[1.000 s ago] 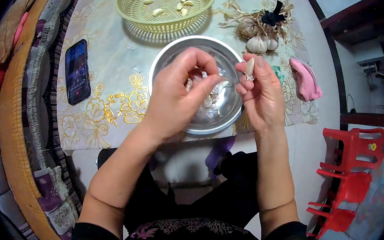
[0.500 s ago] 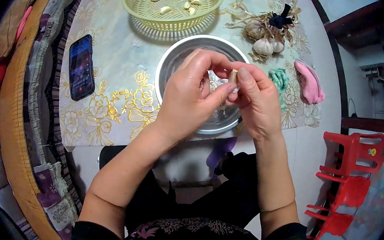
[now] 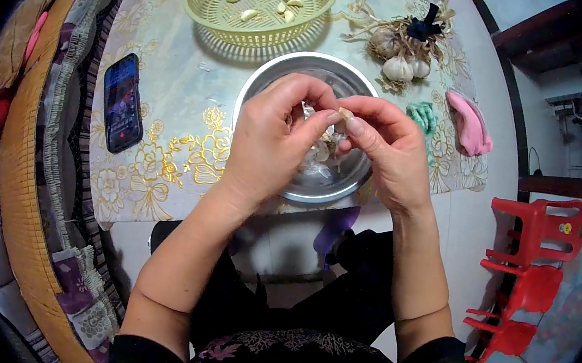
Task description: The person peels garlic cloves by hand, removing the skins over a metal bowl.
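Over the round silver metal bowl (image 3: 339, 184), the left hand (image 3: 272, 133) and right hand (image 3: 397, 149) meet, fingertips pinching one small, pale garlic clove (image 3: 344, 114) between them, apparently so that waste drops inside; white papery skins (image 3: 323, 147) lie there. Farther left, a round olive-yellow plastic basket (image 3: 256, 39) holds ivory peeled cloves (image 3: 249, 15), presumably kept separate for cleanliness. Far right, whitish whole garlic bulbs (image 3: 398, 69) lie bunched, seemingly within reach.

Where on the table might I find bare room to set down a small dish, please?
The widest patch of tablecloth lies between the phone, yellow-green basket and metal bowl, bare but for a small scrap. Another lies left of the basket, beyond the phone. Right of the bowl is crowded: garlic bunch, green bundle, pink cloth.
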{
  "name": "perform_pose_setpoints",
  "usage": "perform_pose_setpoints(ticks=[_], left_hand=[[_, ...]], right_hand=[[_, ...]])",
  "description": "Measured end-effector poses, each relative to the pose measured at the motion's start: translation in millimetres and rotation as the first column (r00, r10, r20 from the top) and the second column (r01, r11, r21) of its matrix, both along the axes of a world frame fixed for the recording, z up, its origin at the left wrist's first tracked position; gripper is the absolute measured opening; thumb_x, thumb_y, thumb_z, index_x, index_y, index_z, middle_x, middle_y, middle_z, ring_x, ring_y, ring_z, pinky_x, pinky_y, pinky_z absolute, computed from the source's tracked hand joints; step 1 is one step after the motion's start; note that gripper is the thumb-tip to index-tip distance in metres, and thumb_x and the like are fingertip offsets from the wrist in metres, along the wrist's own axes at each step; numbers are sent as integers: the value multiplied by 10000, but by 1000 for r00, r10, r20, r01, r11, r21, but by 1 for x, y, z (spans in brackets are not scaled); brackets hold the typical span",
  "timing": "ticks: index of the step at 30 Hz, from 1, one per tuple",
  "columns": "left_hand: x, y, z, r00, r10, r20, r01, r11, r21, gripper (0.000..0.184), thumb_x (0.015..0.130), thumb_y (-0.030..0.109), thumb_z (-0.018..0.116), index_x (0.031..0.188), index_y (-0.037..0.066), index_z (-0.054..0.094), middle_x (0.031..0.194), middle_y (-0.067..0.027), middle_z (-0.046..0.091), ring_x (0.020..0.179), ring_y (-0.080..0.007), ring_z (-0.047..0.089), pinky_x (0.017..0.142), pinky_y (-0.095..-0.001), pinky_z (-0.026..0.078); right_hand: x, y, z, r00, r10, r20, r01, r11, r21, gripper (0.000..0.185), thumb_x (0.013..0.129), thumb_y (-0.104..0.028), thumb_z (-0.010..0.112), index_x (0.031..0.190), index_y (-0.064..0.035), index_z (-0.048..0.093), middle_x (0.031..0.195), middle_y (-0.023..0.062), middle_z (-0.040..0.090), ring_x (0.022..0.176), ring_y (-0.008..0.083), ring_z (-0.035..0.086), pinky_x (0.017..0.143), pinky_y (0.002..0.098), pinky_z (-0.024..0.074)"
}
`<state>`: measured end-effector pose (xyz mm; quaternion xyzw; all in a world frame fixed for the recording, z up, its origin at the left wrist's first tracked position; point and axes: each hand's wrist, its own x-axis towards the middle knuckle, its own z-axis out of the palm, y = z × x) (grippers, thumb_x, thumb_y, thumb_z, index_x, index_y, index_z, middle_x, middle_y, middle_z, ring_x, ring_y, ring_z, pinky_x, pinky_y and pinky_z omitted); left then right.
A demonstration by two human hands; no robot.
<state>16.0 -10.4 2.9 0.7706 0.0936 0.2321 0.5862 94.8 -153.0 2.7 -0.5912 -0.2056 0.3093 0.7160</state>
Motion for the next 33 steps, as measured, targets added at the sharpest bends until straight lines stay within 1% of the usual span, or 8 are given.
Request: perform_pose_setpoints(ticks=[5, 8, 11, 14, 17, 23, 29, 33], left_hand=[[0, -1, -3, 999, -51, -9, 51, 999, 6, 95, 797, 45, 623, 839, -5, 554, 761, -55, 567, 620, -127, 497, 560, -260, 413], [-2, -2, -1, 991, -130, 22, 130, 991, -38, 104, 809, 49, 610, 860, -10, 541, 760, -67, 560, 650, -136, 507, 594, -267, 424], [-1, -4, 1, 985, -154, 77, 158, 986, -47, 110, 813, 48, 605, 873, -12, 535, 758, -73, 550, 666, -136, 512, 610, -259, 425], [-2, -4, 1, 976, -195, 99, 205, 973, -105, 52, 832, 30, 571, 857, 18, 528, 808, 14, 509, 690, -51, 458, 611, -185, 381], [-1, -4, -2, 990, -136, 33, 136, 991, -12, 66, 831, 18, 567, 893, 19, 546, 828, 9, 519, 682, -46, 455, 597, -185, 374], [2, -1, -5, 997, -26, 67, 15, 987, 158, 156, 817, 5, 577, 965, 41, 610, 853, 6, 547, 639, -38, 430, 560, -184, 352], [0, -5, 1, 998, -32, 55, 31, 999, 22, 181, 785, 34, 643, 964, 51, 624, 862, -9, 555, 608, -39, 425, 529, -175, 342], [2, -6, -2, 995, -40, 94, 27, 991, 134, 192, 754, 37, 668, 933, 37, 597, 847, -60, 553, 559, -111, 449, 492, -240, 373]], right_hand=[[-2, 1, -2, 999, -20, -48, 20, 1000, 13, 220, 871, -118, 611, 1053, 4, 593, 861, 23, 617, 700, 78, 576, 656, 200, 490], [-1, 5, -4, 979, -160, -130, 172, 981, 88, 225, 883, -134, 594, 1064, -2, 580, 853, 27, 616, 694, 86, 586, 652, 222, 511], [10, -1, -10, 957, -187, -223, 230, 956, 183, 224, 892, -147, 580, 1066, -6, 572, 847, 33, 616, 697, 99, 599, 655, 250, 530], [14, -3, -13, 952, -217, -214, 260, 946, 196, 229, 905, -155, 559, 1084, -11, 557, 849, 39, 616, 703, 111, 607, 669, 267, 537], [14, -4, -11, 960, -193, -202, 232, 954, 192, 230, 916, -161, 539, 1096, -19, 551, 876, 49, 613, 714, 122, 611, 680, 269, 537], [6, -1, -6, 982, -108, -153, 131, 980, 149, 241, 926, -162, 518, 1124, -31, 556, 943, 51, 602, 780, 124, 609, 704, 269, 533], [2, 3, -6, 994, -107, -12, 108, 993, 43, 243, 911, -137, 535, 1122, -21, 560, 933, 29, 606, 830, 98, 576, 718, 246, 508], [0, 4, -10, 991, -132, -12, 132, 991, 8, 235, 900, -141, 558, 1090, -3, 558, 910, 38, 610, 794, 100, 576, 708, 230, 494]])
